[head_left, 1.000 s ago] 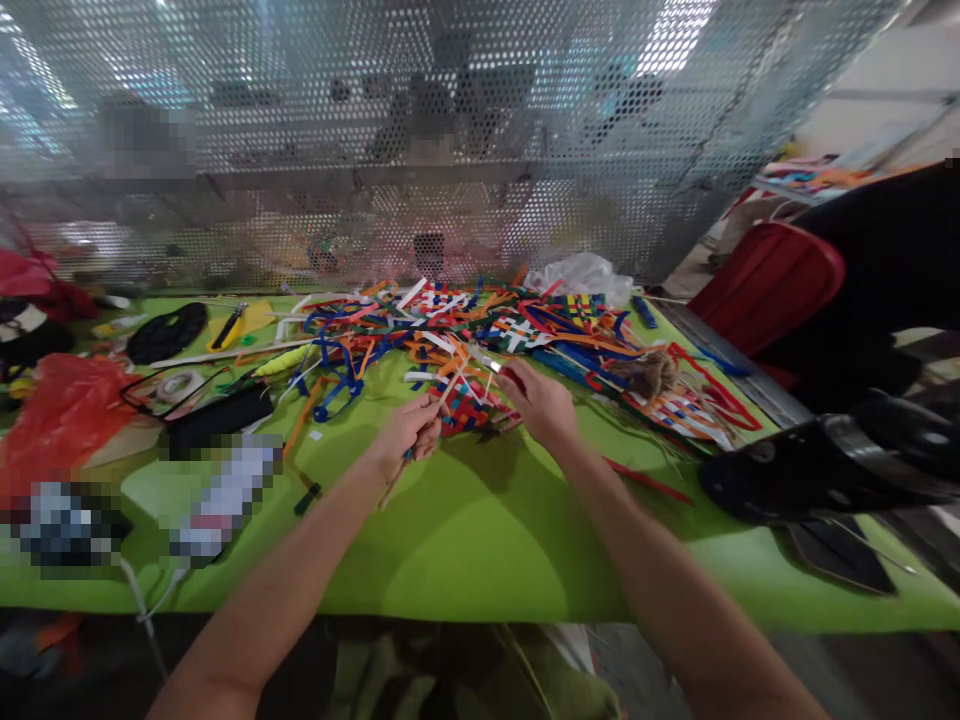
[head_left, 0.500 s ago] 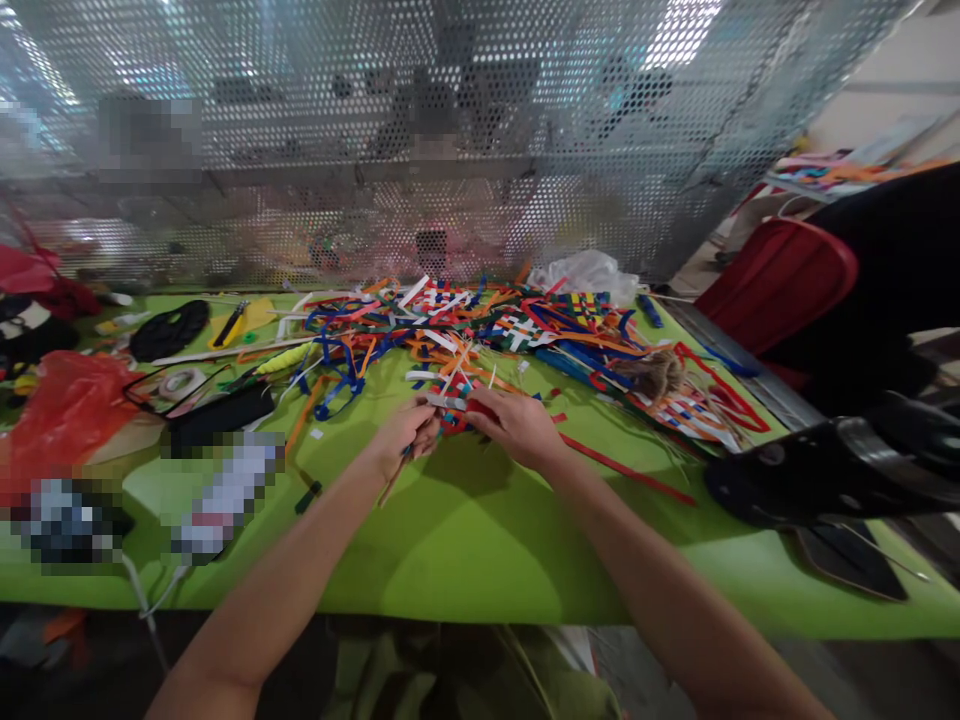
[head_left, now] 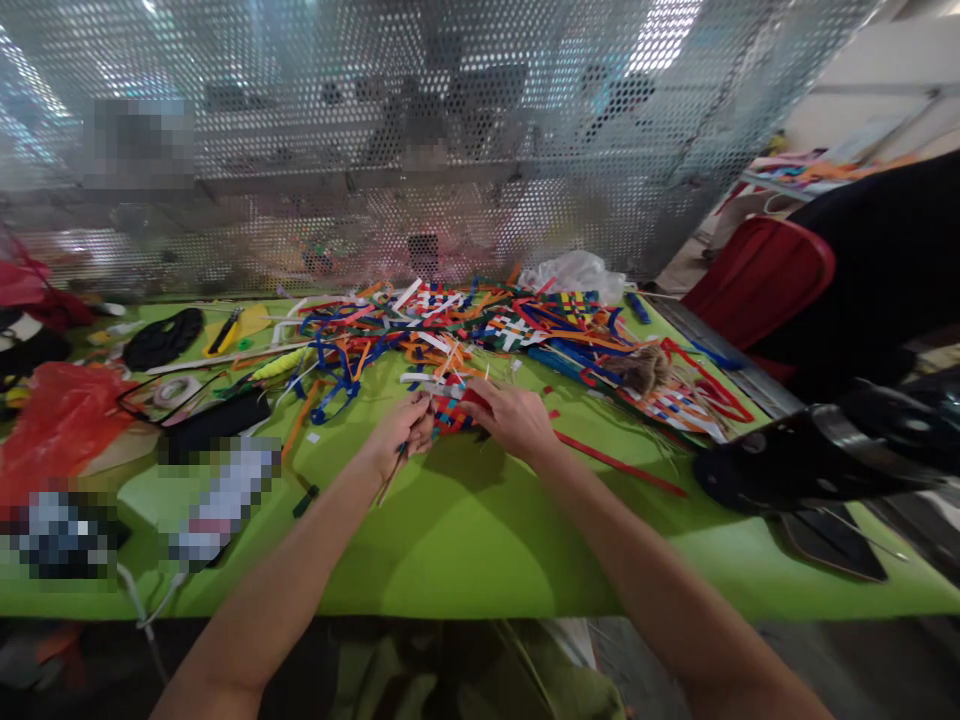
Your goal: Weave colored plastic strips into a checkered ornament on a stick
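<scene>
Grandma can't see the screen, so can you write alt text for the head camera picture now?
A left hand holds thin strands close to a right hand holding a pale-tipped tool, over a green table. Behind them lies a messy heap of colourful strips.

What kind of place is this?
Probably a shared craft workshop: heaps of colored strips and woven pieces on a green table, a yellow cutter at hand, and another work surface with colorful material beyond the red chair.
</scene>
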Motion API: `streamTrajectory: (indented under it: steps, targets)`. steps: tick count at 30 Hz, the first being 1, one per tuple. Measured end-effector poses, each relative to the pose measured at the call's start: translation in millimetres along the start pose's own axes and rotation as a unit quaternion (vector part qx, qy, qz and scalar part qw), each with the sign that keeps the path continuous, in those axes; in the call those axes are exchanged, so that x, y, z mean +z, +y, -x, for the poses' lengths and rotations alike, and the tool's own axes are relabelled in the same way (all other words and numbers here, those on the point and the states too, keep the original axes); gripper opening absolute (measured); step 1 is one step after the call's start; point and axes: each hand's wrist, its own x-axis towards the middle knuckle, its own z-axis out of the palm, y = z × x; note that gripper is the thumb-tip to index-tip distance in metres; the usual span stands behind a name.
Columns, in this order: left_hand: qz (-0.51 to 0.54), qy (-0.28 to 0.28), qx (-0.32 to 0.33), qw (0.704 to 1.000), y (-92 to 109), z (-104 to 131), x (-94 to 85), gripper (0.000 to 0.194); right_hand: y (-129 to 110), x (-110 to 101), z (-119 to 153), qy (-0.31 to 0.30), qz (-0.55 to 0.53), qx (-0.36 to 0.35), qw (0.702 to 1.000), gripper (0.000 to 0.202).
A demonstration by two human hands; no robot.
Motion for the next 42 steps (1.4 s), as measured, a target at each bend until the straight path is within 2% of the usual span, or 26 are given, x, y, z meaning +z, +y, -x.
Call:
streamTrajectory:
  steps: [6, 13, 22, 24, 27, 29, 31, 33, 37, 39, 42]
  targets:
    - [0.005, -0.027, -0.017, 0.999, -2, -1, -0.8, 0.021, 19, -5, -6, 0.007, 0.000, 0.080, 0.997, 0.046]
    - [0.033, -0.036, -0.031, 0.998, -5, -4, -5.3, 0.016, 28, -3, -11, 0.003, -0.026, 0.090, 0.996, 0.042]
    - [0.069, -0.035, -0.039, 0.996, -3, -2, -2.4, 0.017, 33, 2, -16, 0.006, -0.010, 0.094, 0.996, 0.043]
    - [0.061, -0.034, -0.036, 0.997, 0, -1, -2.2, 0.019, 40, 1, -17, 0.006, -0.009, 0.128, 0.992, 0.042]
    - [0.048, -0.048, -0.009, 0.998, 4, 1, -2.3, 0.020, 53, -4, -15, 0.027, -0.006, 0.220, 0.975, 0.040]
    - [0.020, -0.045, -0.002, 0.999, 4, 0, -1.7, 0.021, 56, -6, -14, 0.054, -0.033, 0.239, 0.969, 0.039]
    - [-0.021, -0.026, -0.004, 0.999, 2, -2, -0.2, 0.022, 51, -6, -14, 0.074, -0.118, 0.218, 0.966, 0.040]
    - [-0.057, -0.010, -0.003, 0.998, -2, -5, 2.0, 0.022, 38, -3, -17, 0.075, -0.261, 0.197, 0.942, 0.044]
    - [-0.107, 0.016, 0.002, 0.994, -13, -10, 6.7, 0.025, 7, 0, -24, 0.017, -0.533, 0.182, 0.826, 0.047]
    - [-0.124, 0.023, 0.000, 0.992, -18, -11, 8.2, 0.027, -2, 0, -24, 0.014, -0.600, 0.181, 0.780, 0.046]
    - [-0.121, 0.015, -0.004, 0.993, -21, -9, 8.1, 0.028, -4, -1, -21, 0.042, -0.643, 0.194, 0.740, 0.038]
